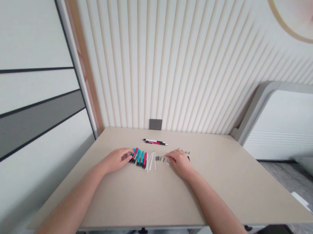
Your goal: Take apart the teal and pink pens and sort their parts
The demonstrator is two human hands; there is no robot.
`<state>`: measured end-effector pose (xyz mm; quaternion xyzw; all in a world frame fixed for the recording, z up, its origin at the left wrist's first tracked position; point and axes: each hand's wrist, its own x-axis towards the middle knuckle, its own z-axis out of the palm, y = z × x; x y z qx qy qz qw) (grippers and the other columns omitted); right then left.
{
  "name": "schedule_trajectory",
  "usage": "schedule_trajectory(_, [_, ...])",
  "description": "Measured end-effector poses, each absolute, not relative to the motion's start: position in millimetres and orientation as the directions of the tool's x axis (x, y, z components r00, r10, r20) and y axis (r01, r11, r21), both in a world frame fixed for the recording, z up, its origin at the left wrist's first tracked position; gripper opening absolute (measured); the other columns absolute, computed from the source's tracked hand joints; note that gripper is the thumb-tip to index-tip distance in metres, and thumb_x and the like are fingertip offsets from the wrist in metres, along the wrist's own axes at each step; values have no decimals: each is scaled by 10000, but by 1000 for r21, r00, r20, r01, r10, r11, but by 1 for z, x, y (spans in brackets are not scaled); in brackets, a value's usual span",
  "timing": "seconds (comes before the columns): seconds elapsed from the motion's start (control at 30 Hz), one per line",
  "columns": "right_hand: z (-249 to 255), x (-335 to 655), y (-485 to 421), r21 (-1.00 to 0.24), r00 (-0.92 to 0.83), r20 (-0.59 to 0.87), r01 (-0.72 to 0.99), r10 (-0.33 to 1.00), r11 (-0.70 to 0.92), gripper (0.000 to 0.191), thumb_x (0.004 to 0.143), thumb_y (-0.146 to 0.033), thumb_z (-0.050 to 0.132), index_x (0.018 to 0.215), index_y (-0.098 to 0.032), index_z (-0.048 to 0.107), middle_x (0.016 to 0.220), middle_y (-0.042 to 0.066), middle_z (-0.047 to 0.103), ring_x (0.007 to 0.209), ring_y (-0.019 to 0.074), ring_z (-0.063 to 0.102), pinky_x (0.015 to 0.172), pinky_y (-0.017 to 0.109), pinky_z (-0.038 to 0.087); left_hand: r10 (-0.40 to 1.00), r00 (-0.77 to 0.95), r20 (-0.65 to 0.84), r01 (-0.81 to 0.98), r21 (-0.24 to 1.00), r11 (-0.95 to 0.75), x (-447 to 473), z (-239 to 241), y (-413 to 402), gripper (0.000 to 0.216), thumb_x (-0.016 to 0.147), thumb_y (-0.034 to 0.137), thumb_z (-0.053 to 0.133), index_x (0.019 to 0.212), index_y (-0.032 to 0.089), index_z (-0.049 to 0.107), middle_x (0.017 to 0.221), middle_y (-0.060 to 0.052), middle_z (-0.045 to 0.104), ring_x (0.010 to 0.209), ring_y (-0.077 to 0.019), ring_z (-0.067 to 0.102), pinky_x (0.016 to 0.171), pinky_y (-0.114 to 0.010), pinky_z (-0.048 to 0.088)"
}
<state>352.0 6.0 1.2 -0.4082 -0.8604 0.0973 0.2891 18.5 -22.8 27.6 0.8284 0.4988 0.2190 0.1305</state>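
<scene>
Head view, as I read it on my remote feed. Left hand (117, 159): one, fingers curled, tips at the left end of a row of pen barrels; whether they pinch one or only rest there, I cannot tell. Right hand (179, 162): one, palm down, fingers bent above small pieces; I cannot tell if anything is held in it.

Pen barrels (138, 158): teal and red with black ends, a close row, lying beside the left hand; some at the left lean across each other. White sticks (151, 161): several, thin, just right of the barrels, at uneven slants. Grey pieces (158, 158): small, between the sticks and the right hand. Clear pieces (167, 161): tiny, by the right fingertips, too small for me to identify. Metal bits (187, 152): a few, just beyond the right hand. Pens (154, 142): two, one white and black, one red and black, side by side crosswise behind the row.

Support: beige table (142, 199). Backdrop: ribbed wall (167, 54) with dark socket (155, 124); padded headboard (302, 114) at right.
</scene>
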Motion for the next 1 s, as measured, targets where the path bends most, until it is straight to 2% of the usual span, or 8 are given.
schedule_trajectory(0.13, [5,355,5,-411,-496,439,631,749,658,220,913,-170,524,993,-231,719,994,55,712,976,198,592,888,337,408,879,416,232,764,436,-477,18,28,-23,265,911,313,447,1015,198,663,910,-44,680,719,-163,571,679,-261,428])
schedule_trajectory(0.23, [10,360,3,-416,-519,450,598,726,685,181,905,-261,566,1017,-239,707,1015,59,702,980,204,590,890,346,412,880,417,229,770,426,-476,17,26,-22,274,911,312,447,1029,194,664,901,-51,675,719,-165,567,680,-262,432])
schedule_trajectory(0.37, [11,361,-2,-409,-535,444,593,719,694,241,873,-372,623,1069,-247,685,1055,67,682,1010,216,579,897,357,411,878,424,223,775,412,-479,16,25,-22,290,916,319,443,1066,196,658,904,-57,667,717,-166,559,683,-264,431])
schedule_trajectory(0.5, [8,355,2,-382,-504,431,650,749,657,231,928,-359,539,1052,-231,686,1058,74,678,1016,208,576,895,346,405,881,422,216,776,416,-474,19,28,-24,293,926,345,438,1071,204,650,923,-52,667,714,-164,556,676,-262,425])
schedule_trajectory(0.6, [15,346,18,-317,-452,373,758,810,569,254,963,-286,459,1041,-213,689,1064,78,680,1020,201,576,900,325,395,881,423,211,777,415,-473,21,30,-26,294,930,358,434,1062,208,649,932,-51,670,717,-163,561,679,-261,425])
schedule_trajectory(0.73, [27,328,49,-103,-398,200,900,895,423,282,948,-228,452,1124,-204,671,1117,114,661,1068,226,566,905,321,389,874,435,215,771,412,-485,21,32,-26,291,924,355,442,1056,209,657,913,-49,677,709,-163,571,684,-261,429])
schedule_trajectory(0.87, [25,310,71,-74,-361,160,924,919,375,237,910,-190,500,993,-136,716,1056,172,668,1035,269,587,876,346,407,865,453,216,761,411,-501,19,31,-25,296,910,348,456,1067,209,665,822,-37,664,666,-164,560,654,-262,432])
schedule_trajectory(1.0, [17,304,78,-60,-324,157,940,933,337,249,923,-197,489,958,-113,721,1035,195,670,1011,281,602,854,359,418,864,451,223,761,410,-503,19,30,-25,300,910,337,455,1075,203,666,855,-45,677,672,-164,569,661,-265,444])
